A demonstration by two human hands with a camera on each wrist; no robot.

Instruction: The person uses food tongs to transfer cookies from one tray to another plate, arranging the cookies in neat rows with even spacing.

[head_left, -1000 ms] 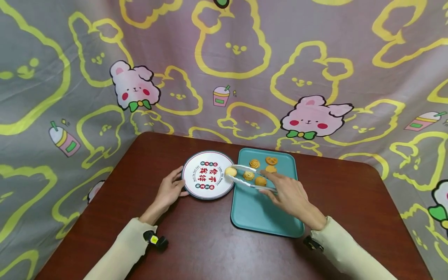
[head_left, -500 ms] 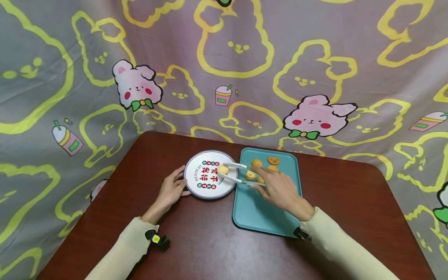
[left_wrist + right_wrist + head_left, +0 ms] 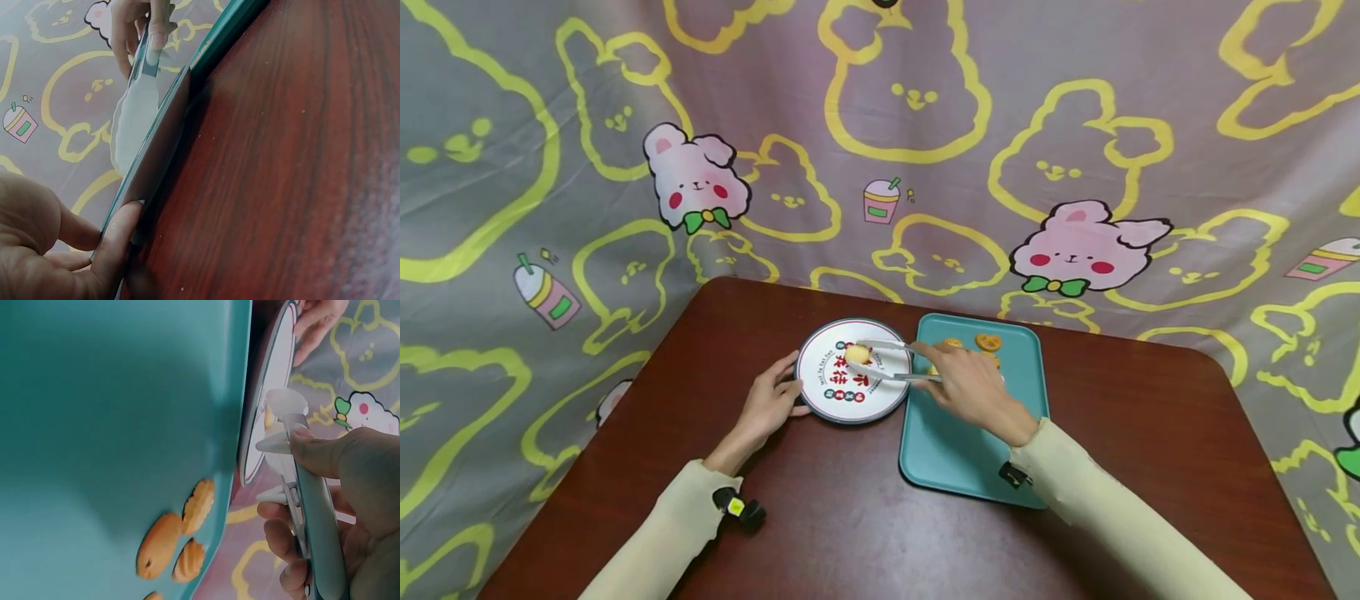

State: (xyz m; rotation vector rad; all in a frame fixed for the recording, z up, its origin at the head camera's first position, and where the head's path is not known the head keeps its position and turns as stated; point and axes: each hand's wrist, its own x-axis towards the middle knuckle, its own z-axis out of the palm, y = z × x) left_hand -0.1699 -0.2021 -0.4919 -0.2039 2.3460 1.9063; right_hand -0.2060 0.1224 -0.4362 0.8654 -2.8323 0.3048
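Observation:
My left hand (image 3: 771, 402) pinches the left rim of a round white plate (image 3: 886, 398) with red lettering and a dark edge. In the left wrist view its fingers lie on both faces of the plate (image 3: 156, 147). My right hand (image 3: 976, 385) grips a pair of tongs (image 3: 320, 531) with pale scalloped tips. Between those tips, over the plate, sits a small round yellow cookie (image 3: 857, 355). Other cookies (image 3: 159, 545) lie at the far end of the teal tray (image 3: 951, 454), partly hidden under my right hand in the head view.
The tray stands right beside the plate on a brown wooden table (image 3: 820, 517). A pretzel-shaped cookie (image 3: 988, 342) lies near the tray's far edge. A patterned cloth (image 3: 940, 192) hangs close behind the table and along its sides.
My right hand has moved left with the tongs, carrying the cookie from the plate's right rim to over its middle. My left hand keeps its hold on the plate.

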